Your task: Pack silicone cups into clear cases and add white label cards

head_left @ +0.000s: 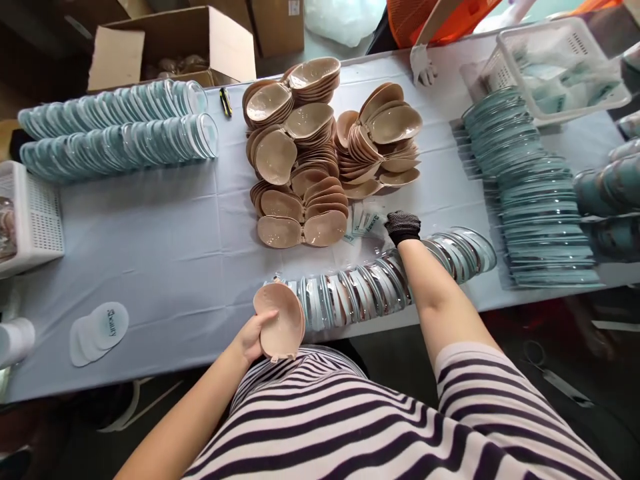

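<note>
My bare left hand (pixel 255 337) is closed on a beige adhesive bra (pixel 281 320), its cups folded together and the thumb lying inside the upper cup. The bra is in front of my striped shirt, at the left end of a row of clear plastic cases (pixel 350 293). My right hand (pixel 403 228) wears a dark glove and reaches over that row. Its fingers look curled together at the edge of some small printed packets (pixel 367 220); the fingertips are partly hidden. Nested stacks of beige adhesive bras (pixel 303 230) lie just beyond.
Teal-edged clear cases stand in long rows (pixel 120 147) at left and a stack (pixel 545 220) at right. White baskets (pixel 45 220) are at both sides. Round printed cards (pixel 111 325), a cutter knife (pixel 225 102) and an open carton (pixel 175 47) are also around. Across the table (pixel 165 233) is another person's gloved hand (pixel 423 65).
</note>
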`<state>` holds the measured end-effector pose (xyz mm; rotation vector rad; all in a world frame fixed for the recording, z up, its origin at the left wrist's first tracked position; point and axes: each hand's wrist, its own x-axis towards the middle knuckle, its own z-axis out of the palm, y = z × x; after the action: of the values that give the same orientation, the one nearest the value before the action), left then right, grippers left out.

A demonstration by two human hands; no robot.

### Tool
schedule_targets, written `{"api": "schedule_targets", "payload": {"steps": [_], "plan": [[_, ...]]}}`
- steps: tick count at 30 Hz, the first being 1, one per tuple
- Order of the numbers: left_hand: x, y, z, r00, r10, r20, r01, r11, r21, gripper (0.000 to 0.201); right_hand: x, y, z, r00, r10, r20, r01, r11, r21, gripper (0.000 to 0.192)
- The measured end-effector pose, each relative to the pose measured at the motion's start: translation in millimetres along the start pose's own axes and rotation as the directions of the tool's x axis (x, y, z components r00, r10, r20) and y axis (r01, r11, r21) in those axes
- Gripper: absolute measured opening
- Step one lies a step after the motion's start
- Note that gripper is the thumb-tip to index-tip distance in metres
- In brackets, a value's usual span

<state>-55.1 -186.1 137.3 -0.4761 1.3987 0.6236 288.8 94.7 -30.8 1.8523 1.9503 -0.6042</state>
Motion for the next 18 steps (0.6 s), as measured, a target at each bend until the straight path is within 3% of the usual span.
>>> {"api": "schedule_targets", "payload": {"steps": [3,5,6,8,9,10,12,14,16,18], "plan": [[5.7,25.1,-4.9,0.997,0.052,0.061,-0.056,0.997,0.052,0.038,-36.2,-14.4,-21.3,0.997,0.007,-0.076,0.006,0.986,0.166,0.031],[9.7,42.5,-6.5,0.987,0.138,0.079,-0.145,0.985,0.091,0.038,-79.3,-34.6,-41.4,0.994,0.002,-0.105,0.041,0.911,0.409,0.038],[11.7,50.5,-6.8,0.981,0.17,0.088,-0.179,0.978,0.109,0.039,-106.5,-49.2,-50.8,0.995,-0.018,-0.098,0.072,0.814,0.577,0.043],[14.8,63.5,-6.6,0.971,0.19,0.143,-0.209,0.968,0.136,0.044,-165.7,-88.0,-62.5,0.986,-0.138,-0.096,0.148,0.438,0.887,0.047],[15.8,67.9,-6.4,0.964,0.178,0.199,-0.208,0.968,0.139,0.048,-194.1,-111.3,-63.2,0.978,-0.181,-0.102,0.151,0.285,0.947,0.044],[16.4,70.5,-6.2,0.948,0.159,0.274,-0.201,0.971,0.132,0.054,-219.2,-136.1,-60.1,0.972,-0.2,-0.124,0.167,0.216,0.962,0.039],[16.6,70.5,-6.3,0.896,0.145,0.419,-0.204,0.974,0.098,0.068,-254.8,-184.4,-44.1,0.968,-0.178,-0.177,0.222,0.275,0.935,0.031],[16.0,64.7,-6.9,0.853,0.148,0.5,-0.215,0.973,0.08,0.079,-271.4,-222.5,-22.2,0.974,-0.09,-0.209,0.228,0.434,0.872,0.03],[15.9,55.6,-7.7,0.838,0.153,0.524,-0.235,0.968,0.093,0.079,-277.6,-244.9,-3.0,0.978,0.006,-0.207,0.164,0.585,0.794,0.027],[16.6,45.8,-8.2,0.854,0.196,0.482,-0.285,0.952,0.116,0.068,-284.8,-252.4,10.4,0.975,0.093,-0.2,0.095,0.641,0.761,0.025]]}}
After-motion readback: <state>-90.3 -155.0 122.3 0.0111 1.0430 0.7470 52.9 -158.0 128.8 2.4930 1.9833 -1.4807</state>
